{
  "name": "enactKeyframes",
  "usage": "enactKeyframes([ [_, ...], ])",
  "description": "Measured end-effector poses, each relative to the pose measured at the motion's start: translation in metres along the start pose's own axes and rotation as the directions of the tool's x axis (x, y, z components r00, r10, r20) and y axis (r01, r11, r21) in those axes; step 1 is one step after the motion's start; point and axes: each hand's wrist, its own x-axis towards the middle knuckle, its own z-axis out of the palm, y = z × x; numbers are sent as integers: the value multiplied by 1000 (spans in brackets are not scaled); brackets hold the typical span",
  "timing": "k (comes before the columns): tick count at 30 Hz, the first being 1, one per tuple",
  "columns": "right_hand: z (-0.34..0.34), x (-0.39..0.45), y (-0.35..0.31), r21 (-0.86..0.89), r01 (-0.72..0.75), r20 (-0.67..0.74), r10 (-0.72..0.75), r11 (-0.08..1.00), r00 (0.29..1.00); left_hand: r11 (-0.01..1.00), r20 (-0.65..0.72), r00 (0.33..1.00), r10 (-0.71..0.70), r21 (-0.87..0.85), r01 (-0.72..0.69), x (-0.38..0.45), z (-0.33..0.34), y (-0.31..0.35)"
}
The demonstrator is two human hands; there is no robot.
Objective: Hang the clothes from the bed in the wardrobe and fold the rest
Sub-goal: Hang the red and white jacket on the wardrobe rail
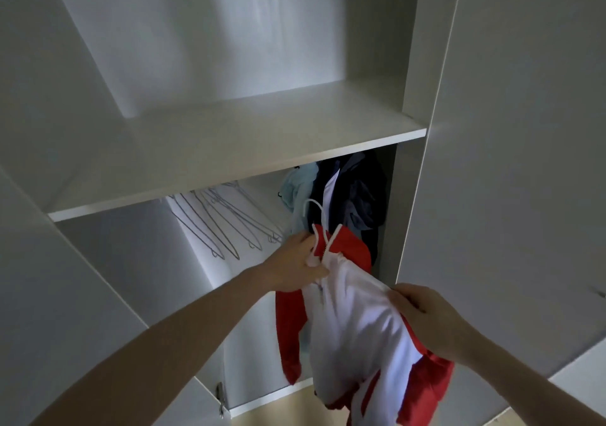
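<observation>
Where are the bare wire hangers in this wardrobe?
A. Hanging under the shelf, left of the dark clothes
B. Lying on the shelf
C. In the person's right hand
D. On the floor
A: the thin grey wire hangers hang empty beneath the white wardrobe shelf, left of the hung dark clothes.
</observation>
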Motion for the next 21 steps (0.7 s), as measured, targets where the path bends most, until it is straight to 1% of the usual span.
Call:
enactKeyframes([
  [1,6,3,4,9,-1,-6,1,1000,1000,999,13,999,-34,-6,34,5,-5,-10],
  [2,12,5,8,18,3,-17,-2,1000,1000,997,31,997,-66,-48,68,8,-9,-18],
  [5,29,12,13,48,29,-62,-26,998,998,962,133,986,-102,-239,132,16,-21,-36],
  [7,42,16,18,97,30,-100,-20,995,995,942,130,987,-91,-312,128,24,-28,-51],
  [8,49,18,20,120,22,-127,-7,993,992,939,111,989,-94,-321,125,30,-32,-61],
  [10,59,19,24,147,12,-168,13,989,986,953,60,993,-99,-282,112,43,-38,-78],
  [13,70,20,26,183,0,-190,35,983,981,960,55,983,-175,-212,183,65,-45,-99],
  [14,74,22,27,195,-1,-197,40,981,980,967,51,983,-178,-177,185,72,-45,-104],
  [16,84,27,26,206,-10,-201,52,978,978,979,59,985,-161,-115,167,82,-37,-103],
  [18,95,30,28,203,-19,-207,62,979,976,988,132,985,-113,-95,126,86,-16,-90],
  [19,100,30,30,209,-27,-218,74,978,973,991,147,984,-102,-74,114,86,-3,-83],
  [21,111,27,36,257,-62,-240,125,964,963,992,85,992,-93,-77,100,88,17,-74],
])
